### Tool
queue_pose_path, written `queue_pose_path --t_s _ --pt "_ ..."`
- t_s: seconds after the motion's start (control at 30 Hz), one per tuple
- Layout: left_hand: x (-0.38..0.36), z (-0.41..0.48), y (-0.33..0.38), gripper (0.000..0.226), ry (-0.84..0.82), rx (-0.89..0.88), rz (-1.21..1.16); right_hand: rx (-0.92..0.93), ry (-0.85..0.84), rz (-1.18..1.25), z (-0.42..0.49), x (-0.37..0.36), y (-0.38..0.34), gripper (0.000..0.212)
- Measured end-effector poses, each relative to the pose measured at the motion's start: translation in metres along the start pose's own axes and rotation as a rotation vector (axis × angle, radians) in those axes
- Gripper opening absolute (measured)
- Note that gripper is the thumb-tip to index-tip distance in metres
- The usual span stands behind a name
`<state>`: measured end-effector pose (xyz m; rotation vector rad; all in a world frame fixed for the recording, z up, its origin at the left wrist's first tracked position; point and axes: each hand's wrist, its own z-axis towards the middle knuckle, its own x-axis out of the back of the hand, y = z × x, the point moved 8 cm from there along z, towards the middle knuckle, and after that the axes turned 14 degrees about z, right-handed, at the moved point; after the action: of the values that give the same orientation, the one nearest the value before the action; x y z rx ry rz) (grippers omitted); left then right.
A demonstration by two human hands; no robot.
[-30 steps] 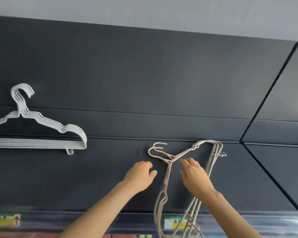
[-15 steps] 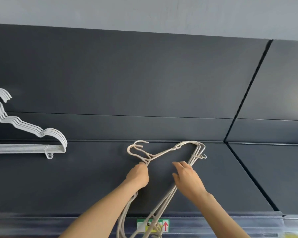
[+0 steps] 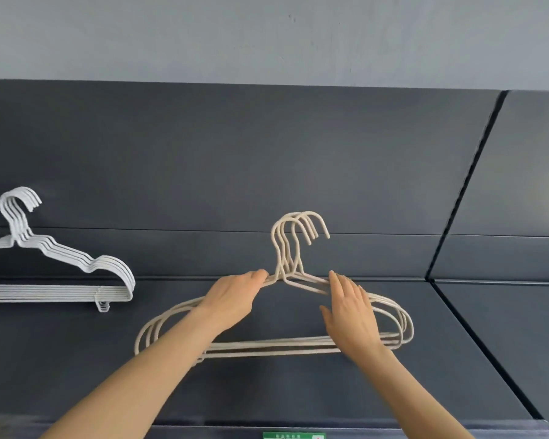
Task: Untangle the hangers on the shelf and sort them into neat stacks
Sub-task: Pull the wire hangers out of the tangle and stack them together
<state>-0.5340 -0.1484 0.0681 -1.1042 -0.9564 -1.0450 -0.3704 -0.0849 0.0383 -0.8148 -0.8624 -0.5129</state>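
Beige thin-wire clothes hangers, several bundled together, flat on dark grey flat shelf, hooks up against the back panel, bottom bars toward the front edge. Left hand curled round the left shoulder wires just beside the necks, gripping the bundle. Right hand laid on the right shoulder wires, fingers straight, grasping nothing. Well apart at far left, neat stack of white wire hangers on the same shelf. Green label strip at the bottom edge.
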Motion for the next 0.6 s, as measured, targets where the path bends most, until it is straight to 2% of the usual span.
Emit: queue_pose_path --t_s 0.1,0.2,0.33,0.5,0.6 --pt "-0.001 -0.004 -0.002 0.034 0.094 -0.004 -0.019 0.034 0.127 0.016 0.0 0.01 -0.006 0.045" --pt "-0.006 -0.01 -0.003 0.037 0.21 -0.006 0.002 0.06 0.174 -0.046 -0.001 0.013 -0.013 0.04" --pt "-0.016 -0.012 -0.014 0.024 0.134 0.04 -0.093 0.061 0.159 -0.127 -0.002 0.006 -0.012 0.029" --pt "-0.029 -0.013 -0.03 0.027 0.046 0.13 -0.158 -0.071 0.184 -0.147 0.002 0.001 -0.021 0.026" --pt "-0.031 -0.01 -0.036 0.026 0.019 0.174 -0.169 -0.04 0.169 -0.151 0.004 -0.008 -0.043 0.03"
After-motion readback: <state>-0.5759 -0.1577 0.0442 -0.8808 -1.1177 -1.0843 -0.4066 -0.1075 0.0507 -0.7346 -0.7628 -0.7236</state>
